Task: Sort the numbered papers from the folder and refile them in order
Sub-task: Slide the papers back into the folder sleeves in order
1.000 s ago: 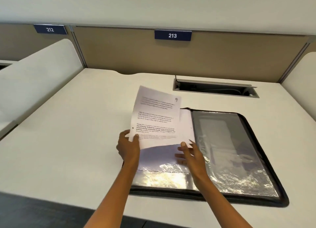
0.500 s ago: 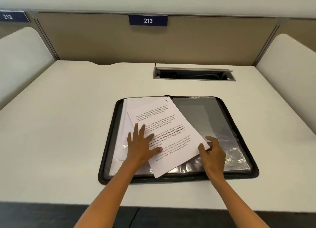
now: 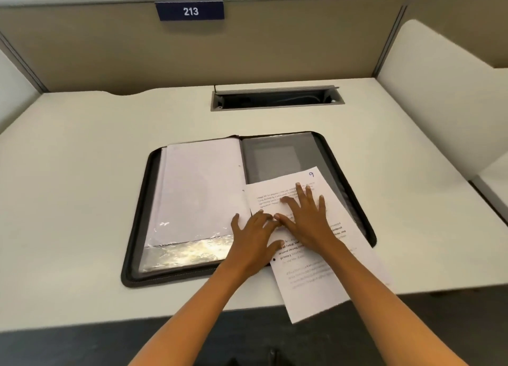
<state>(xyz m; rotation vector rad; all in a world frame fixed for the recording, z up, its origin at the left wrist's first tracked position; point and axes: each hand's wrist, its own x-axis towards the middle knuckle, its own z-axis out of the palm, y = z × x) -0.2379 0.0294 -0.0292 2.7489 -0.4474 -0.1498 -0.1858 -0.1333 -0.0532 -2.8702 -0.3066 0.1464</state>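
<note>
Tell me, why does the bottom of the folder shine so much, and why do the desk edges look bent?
Head view: overhead light glares off the folder's clear plastic sleeve, washing out that strip; the wide-angle lens bows the desk edges and partition; text on the sheet marked 9 is soft, mostly unreadable; both hands are slightly blurred.

An open black folder [image 3: 136,255] lies on the white desk [image 3: 82,200].

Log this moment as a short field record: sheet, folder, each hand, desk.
sheet: loose paper marked 9, tilted, lying across the folder's right half, its near corner past the desk edge
folder: black zip folder open flat, clear sleeves with pages on its left half
left hand: flat at the sheet's left edge
right hand: flat on the sheet
desk: white, sign 213 behind
</note>
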